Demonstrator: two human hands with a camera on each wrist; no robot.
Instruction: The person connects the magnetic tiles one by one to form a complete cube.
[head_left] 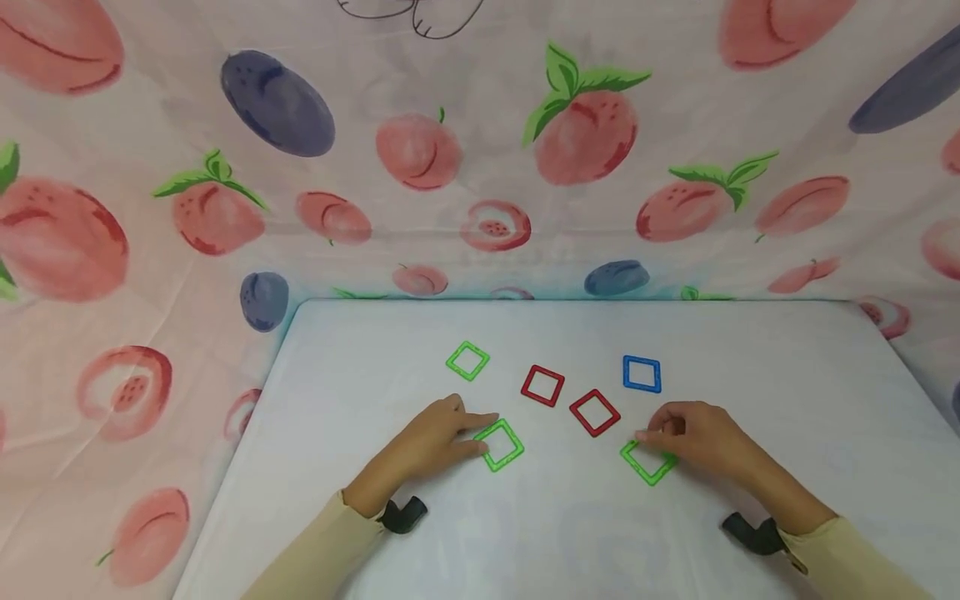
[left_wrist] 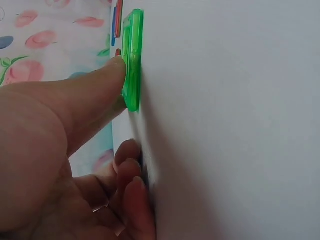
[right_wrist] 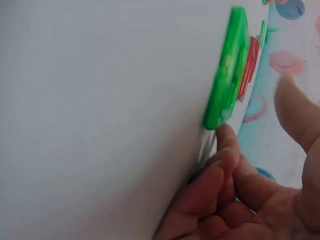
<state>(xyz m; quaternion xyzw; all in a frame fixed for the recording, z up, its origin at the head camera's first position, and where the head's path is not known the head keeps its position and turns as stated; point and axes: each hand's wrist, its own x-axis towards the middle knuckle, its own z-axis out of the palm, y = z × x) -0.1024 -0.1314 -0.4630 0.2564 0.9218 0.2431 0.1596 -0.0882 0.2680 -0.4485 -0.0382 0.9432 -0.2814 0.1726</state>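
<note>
Left of the nearer red square [head_left: 582, 422], we see the left hand [head_left: 431, 446] pinching the first green square [head_left: 513, 435] between thumb and outstretched index! To the red one's right, closer to us, the right hand [head_left: 697, 437] touches the second green square [head_left: 637, 468], fingers loosely bent, thumb apart, gripping nothing. Beyond the red one, rightward, we spot the blue square [head_left: 626, 373].

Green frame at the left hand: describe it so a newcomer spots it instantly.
On the white tabletop in the head view, find the left hand. At its thumb and index fingertips is the green frame, a hollow square; of three green ones, only this touches that hand.
</note>
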